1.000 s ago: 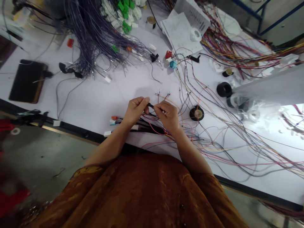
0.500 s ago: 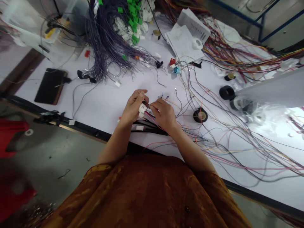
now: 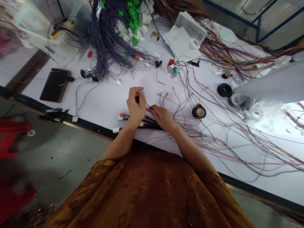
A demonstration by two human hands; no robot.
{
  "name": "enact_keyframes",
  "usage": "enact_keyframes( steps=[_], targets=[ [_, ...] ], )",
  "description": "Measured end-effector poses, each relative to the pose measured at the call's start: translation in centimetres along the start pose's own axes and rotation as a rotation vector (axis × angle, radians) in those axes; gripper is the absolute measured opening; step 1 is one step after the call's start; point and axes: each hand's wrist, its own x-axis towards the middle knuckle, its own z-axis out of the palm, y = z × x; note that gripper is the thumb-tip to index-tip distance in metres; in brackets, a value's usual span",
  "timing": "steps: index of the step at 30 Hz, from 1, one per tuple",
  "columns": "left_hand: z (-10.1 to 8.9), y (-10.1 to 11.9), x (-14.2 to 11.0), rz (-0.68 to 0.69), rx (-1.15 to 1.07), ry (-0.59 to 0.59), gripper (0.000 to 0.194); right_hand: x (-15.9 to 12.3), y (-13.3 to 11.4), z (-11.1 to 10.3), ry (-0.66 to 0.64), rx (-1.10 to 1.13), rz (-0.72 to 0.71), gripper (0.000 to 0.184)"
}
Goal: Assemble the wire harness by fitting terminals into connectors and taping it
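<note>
My left hand [image 3: 136, 107] is closed, its fingers curled around a small black piece [image 3: 137, 99] whose kind I cannot make out. To its right my right hand [image 3: 164, 118] pinches thin wires [image 3: 149, 108] between thumb and fingers. A dark strand spans the short gap between the hands. Below them a bundle of black-sleeved cables [image 3: 152, 126] lies on the table. Several cable ends carry connectors: an orange connector [image 3: 122, 115] and a white connector [image 3: 116, 130] stick out left of my left wrist. Loose wire ends with metal terminals [image 3: 163, 93] lie just beyond my right hand.
A roll of black tape [image 3: 199, 111] sits right of my hands. Long loose wires [image 3: 228, 136] spread rightward. Purple wires [image 3: 106, 41] with green and white connectors heap at the back. A dark phone-like slab [image 3: 55, 85] lies left, papers [image 3: 184, 41] at the back.
My left hand has turned so its back faces up, and the white connector beside its fingers is out of sight. A black piece now shows in its grip. My right hand has lowered slightly.
</note>
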Motion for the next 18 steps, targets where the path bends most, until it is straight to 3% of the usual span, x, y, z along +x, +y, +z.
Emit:
enact_keyframes(
  steps=[3, 5, 9, 12, 14, 18],
  targets=[
    [-0.1, -0.3, 0.8, -0.048, -0.039, 0.008, 0.02, -1.5, 1.9, 0.1, 0.057, 0.016, -0.021, 0.027],
    [-0.2, -0.5, 1.3, -0.125, -0.135, -0.072, 0.024, -2.1, 2.6, 0.0, 0.13, 0.059, -0.003, 0.027],
    [0.1, -1.0, 1.5, -0.394, -0.371, -0.438, 0.033, -2.3, 3.0, -0.6, 0.285, 0.199, 0.119, 0.03],
    [0.9, -1.2, 0.8, -0.547, -0.432, -0.66, 0.035, -2.2, 2.8, -0.5, 0.305, 0.235, 0.147, 0.03],
    [1.5, -1.2, 0.1, -0.598, -0.483, -0.692, 0.035, -2.2, 2.7, -0.3, 0.291, 0.217, 0.131, 0.028],
    [2.2, -1.5, -0.5, -0.605, -0.546, -0.626, 0.036, -2.4, 2.5, -1.0, 0.187, 0.205, 0.14, 0.03]
  ],
)
